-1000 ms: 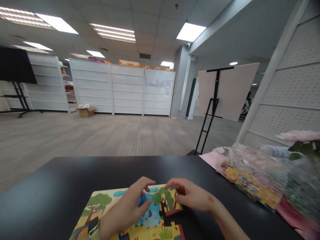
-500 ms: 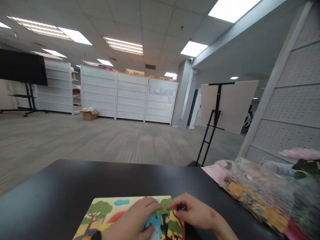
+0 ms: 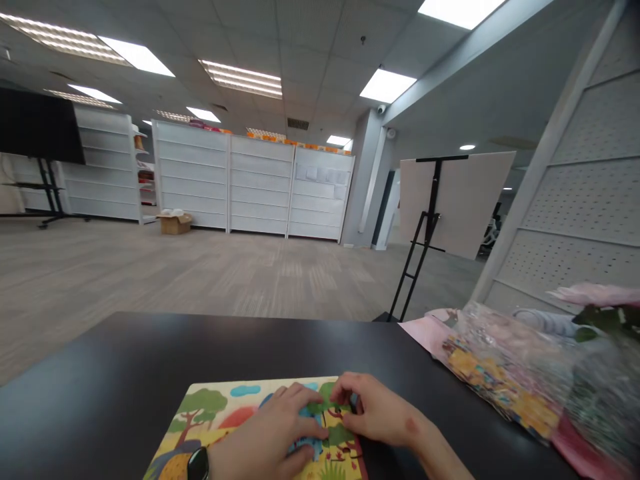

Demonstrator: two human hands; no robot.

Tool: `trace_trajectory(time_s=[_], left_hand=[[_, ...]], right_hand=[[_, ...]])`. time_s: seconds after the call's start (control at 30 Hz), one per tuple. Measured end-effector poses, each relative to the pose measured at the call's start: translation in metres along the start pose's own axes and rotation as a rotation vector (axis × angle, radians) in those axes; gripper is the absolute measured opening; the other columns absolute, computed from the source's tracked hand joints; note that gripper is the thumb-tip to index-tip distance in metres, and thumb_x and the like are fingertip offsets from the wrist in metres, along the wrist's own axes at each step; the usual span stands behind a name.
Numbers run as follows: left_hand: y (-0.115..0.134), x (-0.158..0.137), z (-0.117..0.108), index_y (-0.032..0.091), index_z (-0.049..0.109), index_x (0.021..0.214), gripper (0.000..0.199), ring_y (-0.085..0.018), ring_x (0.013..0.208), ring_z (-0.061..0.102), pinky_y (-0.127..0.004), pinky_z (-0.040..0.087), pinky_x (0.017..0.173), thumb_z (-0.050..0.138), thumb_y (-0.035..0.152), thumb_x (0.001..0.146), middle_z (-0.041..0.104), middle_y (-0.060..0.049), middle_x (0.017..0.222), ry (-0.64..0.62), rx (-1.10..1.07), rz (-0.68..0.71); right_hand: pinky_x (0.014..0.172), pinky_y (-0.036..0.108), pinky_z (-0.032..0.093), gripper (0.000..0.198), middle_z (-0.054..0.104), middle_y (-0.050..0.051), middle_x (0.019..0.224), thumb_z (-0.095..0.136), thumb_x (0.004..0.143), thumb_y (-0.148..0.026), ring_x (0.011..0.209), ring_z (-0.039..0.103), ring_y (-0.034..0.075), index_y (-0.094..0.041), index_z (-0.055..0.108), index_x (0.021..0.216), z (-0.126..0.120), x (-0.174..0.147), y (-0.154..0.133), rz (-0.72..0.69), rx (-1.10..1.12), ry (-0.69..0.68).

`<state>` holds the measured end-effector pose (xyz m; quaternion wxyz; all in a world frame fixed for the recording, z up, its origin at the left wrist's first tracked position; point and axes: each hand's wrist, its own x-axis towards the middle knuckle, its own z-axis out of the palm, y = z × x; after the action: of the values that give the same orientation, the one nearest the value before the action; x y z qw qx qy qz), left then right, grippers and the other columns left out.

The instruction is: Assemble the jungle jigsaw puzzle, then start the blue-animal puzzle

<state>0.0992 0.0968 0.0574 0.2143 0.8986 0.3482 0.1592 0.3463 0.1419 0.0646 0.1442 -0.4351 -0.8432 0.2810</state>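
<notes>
A colourful jigsaw puzzle [image 3: 200, 407] with trees, a blue cloud and animals lies on the black table, its lower part cut off by the frame. My left hand [image 3: 273, 427] rests on it with fingers stretched out, the fingertips touching pieces right of the middle and hiding part of the picture. At the puzzle's right edge, my right hand [image 3: 373, 410] has its thumb and fingers curled on a puzzle piece [image 3: 327, 393] with green treetop. Thin seams show between the pieces beneath the fingers. A dark smartwatch [image 3: 199, 463] is on my left wrist.
On the right of the black table [image 3: 210, 347] lie a clear plastic bag [image 3: 510, 367] with colourful contents and a pink wrapped flower [image 3: 597, 295]. Beyond the table stand a black easel [image 3: 425, 233], white shelves [image 3: 260, 187], a cardboard box [image 3: 175, 223] and a screen [image 3: 40, 127].
The dark gap between the puzzle's right-hand pieces has closed. My right hand has moved slightly left, its thumb now on the pieces. My left fingers have spread. The view has tilted slightly down.
</notes>
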Motion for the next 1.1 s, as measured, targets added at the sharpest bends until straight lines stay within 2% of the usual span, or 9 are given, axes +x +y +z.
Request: trace_trajectory(time_s=[0.13, 0.3, 0.5, 0.63, 0.73, 0.83, 0.9, 0.97, 1.1], left_hand=[[0.002, 0.001, -0.001, 0.036, 0.065, 0.118, 0.036, -0.027, 0.127, 0.049, -0.045, 0.039, 0.11, 0.065, 0.021, 0.086, 0.055, 0.002, 0.139, -0.026, 0.047, 0.027], [0.005, 0.005, 0.0, 0.032, 0.059, 0.122, 0.036, -0.027, 0.125, 0.051, -0.044, 0.037, 0.11, 0.063, 0.024, 0.087, 0.061, 0.0, 0.134, -0.073, 0.066, 0.099], [-0.013, 0.011, 0.013, 0.031, 0.059, 0.119, 0.032, -0.029, 0.124, 0.054, -0.043, 0.04, 0.103, 0.06, 0.027, 0.087, 0.063, -0.002, 0.134, -0.045, 0.052, 0.128], [-0.018, 0.014, 0.014, 0.03, 0.059, 0.119, 0.033, -0.03, 0.122, 0.055, -0.044, 0.043, 0.101, 0.063, 0.029, 0.086, 0.06, -0.004, 0.137, -0.086, 0.098, 0.128], [-0.006, 0.012, 0.007, 0.03, 0.059, 0.119, 0.034, -0.029, 0.127, 0.052, -0.045, 0.04, 0.107, 0.062, 0.023, 0.086, 0.057, -0.003, 0.141, -0.12, 0.099, 0.076], [0.007, 0.01, 0.002, 0.029, 0.059, 0.117, 0.032, -0.027, 0.128, 0.05, -0.045, 0.036, 0.111, 0.06, 0.018, 0.087, 0.059, 0.0, 0.139, -0.1, 0.08, 0.044], [0.012, 0.01, 0.0, 0.028, 0.06, 0.114, 0.026, -0.028, 0.125, 0.052, -0.045, 0.038, 0.11, 0.061, 0.023, 0.088, 0.062, -0.002, 0.136, -0.091, 0.074, 0.04], [0.015, 0.012, -0.002, 0.028, 0.061, 0.113, 0.027, -0.03, 0.125, 0.053, -0.046, 0.039, 0.109, 0.065, 0.037, 0.088, 0.062, -0.003, 0.135, -0.11, 0.063, 0.042], [0.012, 0.008, -0.013, 0.033, 0.058, 0.13, 0.054, -0.037, 0.141, 0.039, -0.056, 0.03, 0.116, 0.066, 0.059, 0.084, 0.05, -0.003, 0.151, -0.178, 0.065, -0.008]], right_hand=[[0.087, 0.028, 0.042, 0.038, 0.064, -0.001, 0.1, 0.078, 0.064, -0.018, 0.098, 0.058, 0.019, -0.024, 0.068, 0.1, 0.003, 0.001, 0.007, 0.035, -0.058, 0.011], [0.082, 0.027, 0.043, 0.047, 0.062, -0.001, 0.1, 0.085, 0.06, -0.023, 0.094, 0.058, 0.019, -0.023, 0.067, 0.103, 0.004, 0.003, 0.016, 0.127, -0.038, 0.008], [0.083, 0.027, 0.043, 0.05, 0.062, 0.0, 0.103, 0.088, 0.06, -0.028, 0.096, 0.058, 0.019, -0.023, 0.067, 0.105, -0.007, -0.003, 0.021, 0.115, -0.013, -0.059], [0.075, 0.025, 0.042, 0.043, 0.063, -0.003, 0.095, 0.089, 0.057, -0.03, 0.09, 0.058, 0.017, -0.023, 0.069, 0.094, -0.008, -0.004, 0.023, 0.17, -0.049, -0.068], [0.072, 0.024, 0.04, 0.037, 0.063, -0.004, 0.09, 0.089, 0.056, -0.031, 0.086, 0.057, 0.016, -0.023, 0.07, 0.087, -0.005, -0.002, 0.024, 0.205, -0.069, -0.067], [0.068, 0.022, 0.039, 0.029, 0.062, -0.004, 0.085, 0.089, 0.058, -0.03, 0.082, 0.056, 0.015, -0.022, 0.072, 0.08, -0.003, 0.0, 0.025, 0.191, -0.048, -0.083], [0.065, 0.021, 0.039, 0.026, 0.062, -0.005, 0.082, 0.088, 0.059, -0.03, 0.078, 0.056, 0.014, -0.021, 0.072, 0.078, -0.002, 0.001, 0.027, 0.167, -0.025, -0.087], [0.063, 0.021, 0.039, 0.029, 0.062, -0.005, 0.079, 0.088, 0.057, -0.029, 0.075, 0.056, 0.013, -0.021, 0.072, 0.079, -0.001, 0.002, 0.03, 0.167, -0.01, -0.075], [0.059, 0.02, 0.038, 0.036, 0.06, -0.006, 0.075, 0.088, 0.056, -0.028, 0.069, 0.054, 0.011, -0.02, 0.07, 0.086, 0.002, 0.006, 0.038, 0.183, 0.047, -0.068]])
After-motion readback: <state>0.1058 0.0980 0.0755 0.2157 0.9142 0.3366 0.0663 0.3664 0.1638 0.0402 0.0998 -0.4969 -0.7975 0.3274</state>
